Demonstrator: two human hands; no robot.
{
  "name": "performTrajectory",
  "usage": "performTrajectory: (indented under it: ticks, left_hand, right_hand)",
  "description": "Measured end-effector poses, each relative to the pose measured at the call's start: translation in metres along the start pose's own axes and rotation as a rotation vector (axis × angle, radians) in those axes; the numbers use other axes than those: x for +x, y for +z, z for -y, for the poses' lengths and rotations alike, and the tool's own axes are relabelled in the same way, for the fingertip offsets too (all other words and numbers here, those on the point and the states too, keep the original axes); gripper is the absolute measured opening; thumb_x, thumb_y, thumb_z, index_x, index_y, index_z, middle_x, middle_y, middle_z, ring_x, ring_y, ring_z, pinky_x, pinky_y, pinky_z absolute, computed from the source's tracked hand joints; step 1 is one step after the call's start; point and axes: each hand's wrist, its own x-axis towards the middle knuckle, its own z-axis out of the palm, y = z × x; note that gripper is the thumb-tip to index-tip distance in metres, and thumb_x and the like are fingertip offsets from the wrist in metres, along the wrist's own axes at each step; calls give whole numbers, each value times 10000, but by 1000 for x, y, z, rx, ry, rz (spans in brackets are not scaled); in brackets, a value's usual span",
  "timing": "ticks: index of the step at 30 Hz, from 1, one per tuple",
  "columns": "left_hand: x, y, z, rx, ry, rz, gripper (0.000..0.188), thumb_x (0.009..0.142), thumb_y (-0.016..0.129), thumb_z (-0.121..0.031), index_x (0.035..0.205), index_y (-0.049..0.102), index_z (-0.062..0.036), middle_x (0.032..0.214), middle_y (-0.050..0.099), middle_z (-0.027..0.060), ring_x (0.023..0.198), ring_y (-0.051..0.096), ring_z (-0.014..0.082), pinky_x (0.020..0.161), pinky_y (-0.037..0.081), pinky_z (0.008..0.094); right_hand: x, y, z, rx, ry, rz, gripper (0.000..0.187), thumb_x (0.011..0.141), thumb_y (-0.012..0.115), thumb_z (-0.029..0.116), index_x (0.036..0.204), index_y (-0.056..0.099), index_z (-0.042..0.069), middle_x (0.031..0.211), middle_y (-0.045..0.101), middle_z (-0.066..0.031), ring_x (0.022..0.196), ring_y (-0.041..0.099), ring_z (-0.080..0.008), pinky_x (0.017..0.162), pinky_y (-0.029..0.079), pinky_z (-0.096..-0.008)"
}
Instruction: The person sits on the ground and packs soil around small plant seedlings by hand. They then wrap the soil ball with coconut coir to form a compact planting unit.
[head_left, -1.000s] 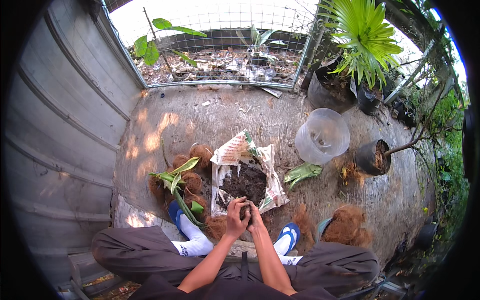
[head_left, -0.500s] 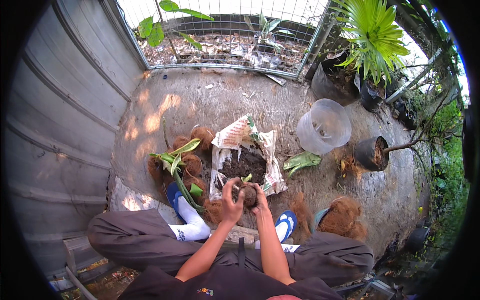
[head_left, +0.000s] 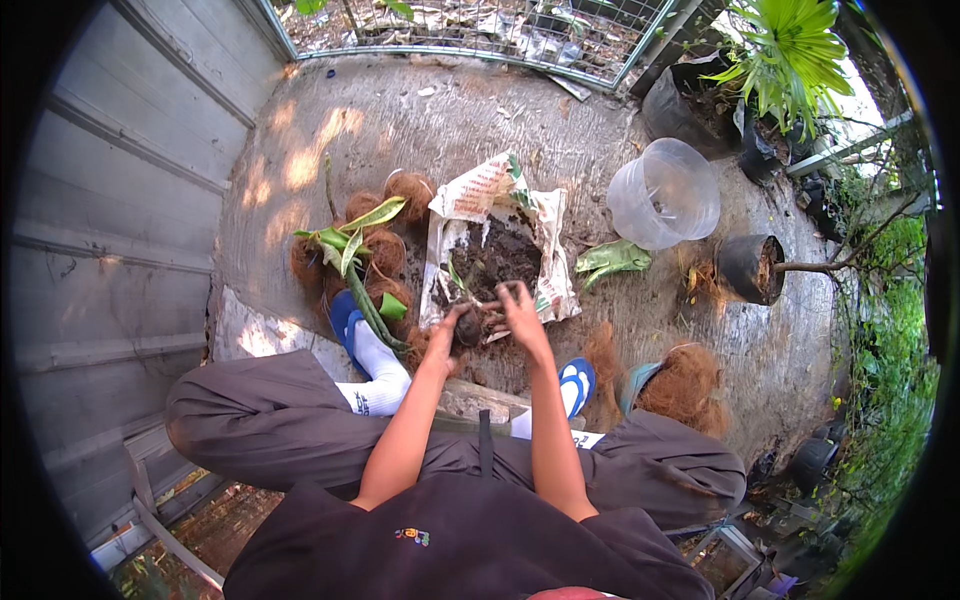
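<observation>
My left hand is closed around a dark round soil ball, with a small green leaf rising by its top. Just to the right, my right hand has its fingers apart and slightly bent, close to the ball; whether a fingertip touches it I cannot tell. Both hands are over the near edge of a torn white sack that lies open with dark soil inside. Left of the sack sit several brown fibre balls, with long green leaves lying across them.
A clear plastic tub stands at the right, beside a folded green leaf. A black pot with a thin trunk lies farther right. Loose brown fibre is near my right knee. A metal wall bounds the left, wire mesh the far side.
My right hand has come off the soil ball and moved slightly right. The left hand keeps the ball, now tilted with its leaf toward the left. The view has shifted.
</observation>
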Motion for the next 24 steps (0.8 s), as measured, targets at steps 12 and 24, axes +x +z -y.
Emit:
performTrajectory:
  ticks: [12, 24]
  left_hand:
    - [16, -16, -6, -151, 240, -53, 340, 827, 853, -260, 1069, 697, -78, 1009, 709, 55, 874, 696, 207, 663, 607, 398]
    - [1, -15, -1, -180, 214, -10, 405, 828, 854, -240, 1120, 658, -38, 1029, 709, 82, 894, 719, 214, 722, 631, 413]
  right_hand:
    - [125, -24, -58, -733, -286, -279, 578, 883, 710, 168, 1412, 504, 57, 1420, 525, -244, 1308, 513, -446, 1095, 444, -501]
    - [182, -56, -62, -1129, -88, -78, 699, 1002, 558, 256, 1615, 266, 88, 1560, 438, -182, 1438, 378, -450, 1165, 363, -586]
